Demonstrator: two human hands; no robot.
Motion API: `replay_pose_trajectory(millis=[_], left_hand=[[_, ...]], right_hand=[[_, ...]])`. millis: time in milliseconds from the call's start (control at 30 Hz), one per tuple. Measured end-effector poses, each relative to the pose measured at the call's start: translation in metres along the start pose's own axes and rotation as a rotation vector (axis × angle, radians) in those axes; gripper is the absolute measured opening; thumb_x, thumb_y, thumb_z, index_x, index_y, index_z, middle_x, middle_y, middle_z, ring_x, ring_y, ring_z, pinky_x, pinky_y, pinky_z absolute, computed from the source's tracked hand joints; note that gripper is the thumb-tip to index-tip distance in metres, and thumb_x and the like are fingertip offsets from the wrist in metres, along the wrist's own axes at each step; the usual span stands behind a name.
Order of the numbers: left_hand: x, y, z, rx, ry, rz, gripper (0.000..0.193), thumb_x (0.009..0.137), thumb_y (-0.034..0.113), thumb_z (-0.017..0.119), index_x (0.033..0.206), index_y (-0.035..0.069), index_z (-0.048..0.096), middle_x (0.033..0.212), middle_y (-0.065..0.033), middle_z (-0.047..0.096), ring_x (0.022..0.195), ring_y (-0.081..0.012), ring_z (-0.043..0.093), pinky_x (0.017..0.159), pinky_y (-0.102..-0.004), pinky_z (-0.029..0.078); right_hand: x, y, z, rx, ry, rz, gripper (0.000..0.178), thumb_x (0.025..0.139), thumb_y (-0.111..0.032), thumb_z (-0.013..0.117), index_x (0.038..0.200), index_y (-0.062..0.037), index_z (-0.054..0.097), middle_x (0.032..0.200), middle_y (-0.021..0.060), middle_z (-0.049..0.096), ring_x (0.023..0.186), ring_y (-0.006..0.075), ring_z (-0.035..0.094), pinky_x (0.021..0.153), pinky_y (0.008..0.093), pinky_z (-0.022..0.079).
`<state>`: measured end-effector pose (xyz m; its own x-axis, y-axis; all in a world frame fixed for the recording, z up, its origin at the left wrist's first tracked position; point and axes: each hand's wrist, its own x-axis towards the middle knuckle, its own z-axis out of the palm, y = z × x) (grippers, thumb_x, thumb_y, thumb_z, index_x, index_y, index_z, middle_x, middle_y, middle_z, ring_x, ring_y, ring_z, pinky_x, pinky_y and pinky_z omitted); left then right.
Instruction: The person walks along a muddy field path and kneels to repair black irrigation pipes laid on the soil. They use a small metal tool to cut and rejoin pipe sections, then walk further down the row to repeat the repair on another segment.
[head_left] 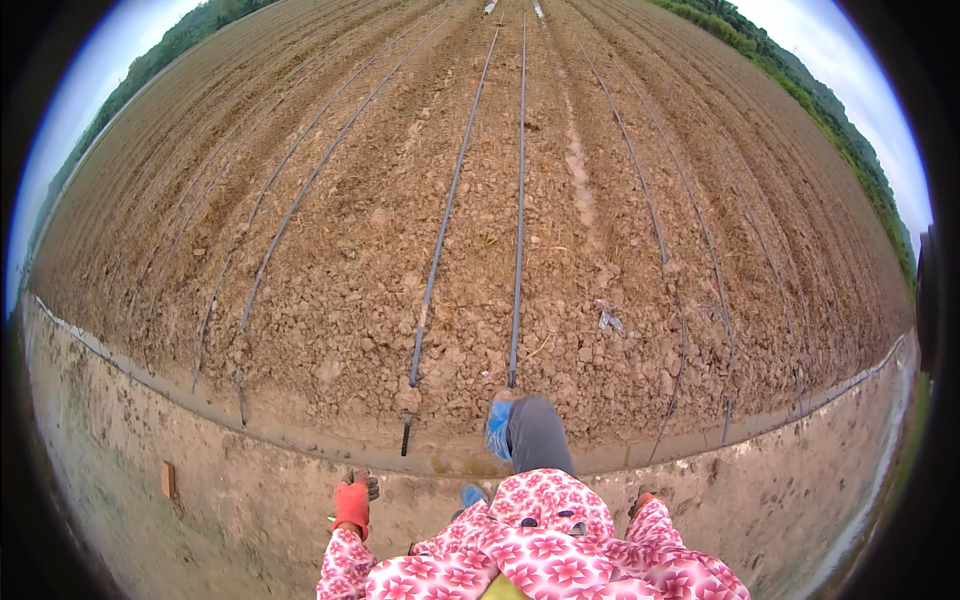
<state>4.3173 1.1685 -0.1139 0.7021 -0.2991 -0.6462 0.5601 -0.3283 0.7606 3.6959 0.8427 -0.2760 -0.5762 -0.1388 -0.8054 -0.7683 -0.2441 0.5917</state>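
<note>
My left hand (356, 498), in an orange-red glove with dark, dirty fingers, hangs low on the left above a concrete strip. Its fingers look curled in, and what they hold, if anything, is hidden. My right hand (643, 500) shows only partly beyond the pink flowered sleeve; its fingers are too small and covered to read. Neither hand touches the ground. A grey-trousered leg with a blue boot (498, 430) steps forward to the soil's edge, near the end of a drip hose (518, 250). The other blue boot (473, 494) is farther back on the concrete.
Ploughed, cloddy soil (350, 270) stretches ahead, crossed by several dark hoses. A short black pipe end (406, 438) sticks out at the muddy channel along the concrete strip (260, 480). A brick-coloured block (168, 479) lies left; a scrap of clear plastic (610, 321) lies right.
</note>
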Motion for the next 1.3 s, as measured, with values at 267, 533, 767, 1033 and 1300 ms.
replay_pose_trajectory(millis=[267, 533, 767, 1033, 1300], left_hand=[[0.144, 0.117, 0.154, 0.243, -0.197, 0.278, 0.031, 0.084, 0.03, 0.059, 0.089, -0.001, 0.058, 0.078, -0.0052, 0.061, 0.068, -0.0133, 0.055, 0.062, -0.0275, 0.046], [0.276, 0.504, 0.388, 0.666, -0.304, 0.862, 0.033, 0.085, 0.032, 0.057, 0.101, 0.003, 0.058, 0.086, -0.0081, 0.064, 0.077, -0.015, 0.059, 0.07, -0.0292, 0.046], [0.323, 0.506, 0.469, 0.5, -0.422, 0.484, 0.03, 0.085, 0.026, 0.059, 0.1, 0.0, 0.058, 0.085, -0.0049, 0.063, 0.077, -0.0124, 0.057, 0.071, -0.0271, 0.045], [0.29, 0.58, 0.577, 0.345, -0.527, 0.529, 0.029, 0.084, 0.02, 0.061, 0.104, 0.001, 0.057, 0.088, -0.0029, 0.061, 0.079, -0.0106, 0.056, 0.072, -0.0246, 0.045], [0.326, 0.697, 0.674, 0.802, -0.259, 1.662, 0.045, 0.067, 0.027, 0.07, 0.108, 0.014, 0.059, 0.105, -0.0058, 0.057, 0.093, -0.0198, 0.053, 0.081, -0.0359, 0.042]], right_hand=[[0.044, -0.082, -0.105, 0.075, 0.259, -0.301, 0.051, 0.068, -0.047, 0.067, 0.113, -0.0227, 0.059, 0.126, 0.0025, 0.05, 0.118, 0.0232, 0.045, 0.095, 0.0398, 0.039], [-0.046, -0.088, -0.488, 0.974, 0.589, -0.952, 0.058, 0.072, -0.045, 0.062, 0.115, -0.008, 0.054, 0.093, 0.0062, 0.062, 0.075, 0.0231, 0.057, 0.065, 0.0362, 0.044], [-0.494, -0.081, -0.648, 2.197, -0.379, -1.835, 0.093, 0.07, -0.077, 0.039, 0.133, -0.0111, 0.025, 0.13, 0.0204, 0.035, 0.112, 0.0343, 0.044, 0.087, 0.0449, 0.044], [-0.64, -0.126, -0.752, 2.012, -0.765, -2.206, 0.089, 0.071, -0.073, 0.044, 0.13, -0.0078, 0.032, 0.131, 0.0164, 0.035, 0.119, 0.0402, 0.036, 0.097, 0.0537, 0.033], [-0.701, -0.2, -0.854, 1.661, -0.828, -2.196, 0.092, 0.072, -0.078, 0.03, 0.136, -0.0117, 0.026, 0.133, 0.0135, 0.035, 0.12, 0.0315, 0.037, 0.098, 0.0496, 0.032]])
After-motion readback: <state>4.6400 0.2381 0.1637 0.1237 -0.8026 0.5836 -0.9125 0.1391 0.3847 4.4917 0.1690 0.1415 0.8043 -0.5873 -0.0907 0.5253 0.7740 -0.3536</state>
